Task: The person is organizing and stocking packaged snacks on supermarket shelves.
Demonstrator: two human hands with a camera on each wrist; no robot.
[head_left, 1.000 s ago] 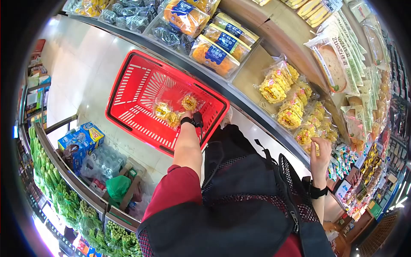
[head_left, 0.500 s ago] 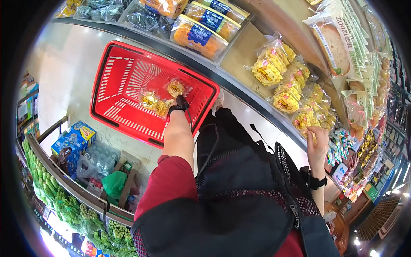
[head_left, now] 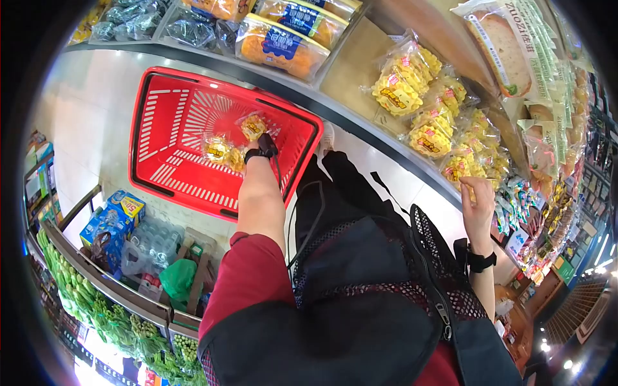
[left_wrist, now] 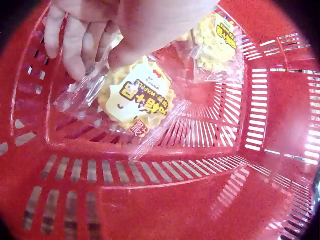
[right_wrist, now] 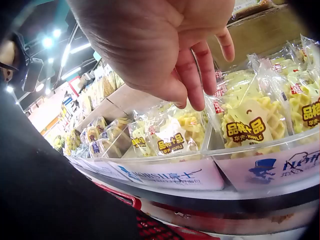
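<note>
In the head view my left hand (head_left: 255, 145) is down inside a red shopping basket (head_left: 226, 199). It is at a clear-wrapped waffle (left_wrist: 137, 97), with the thumb overlapping its upper edge and the fingers around the wrapper's end. A second wrapped waffle (left_wrist: 215, 42) lies nearby in the basket, and another is partly hidden by the hand. My right hand (head_left: 477, 209) hangs with loosely bent fingers close to the shelf's near edge. Nothing is held in it. In the right wrist view, its fingertips overlap the stacked waffle packets (right_wrist: 250, 125) in their bin.
Beyond the basket runs a shelf with bagged bread (head_left: 283, 42) and packaged sandwiches (head_left: 496, 51). A blue carton (head_left: 109, 225), plastic bottles (head_left: 154, 241) and a green bag (head_left: 178, 278) sit at the left, behind a rack of green vegetables (head_left: 96, 309). A black bag (head_left: 367, 257) covers my front.
The head view has shifted, so the basket and shelf appear farther left. My left hand stays among the waffles in the basket; my right hand stays near the shelf edge.
</note>
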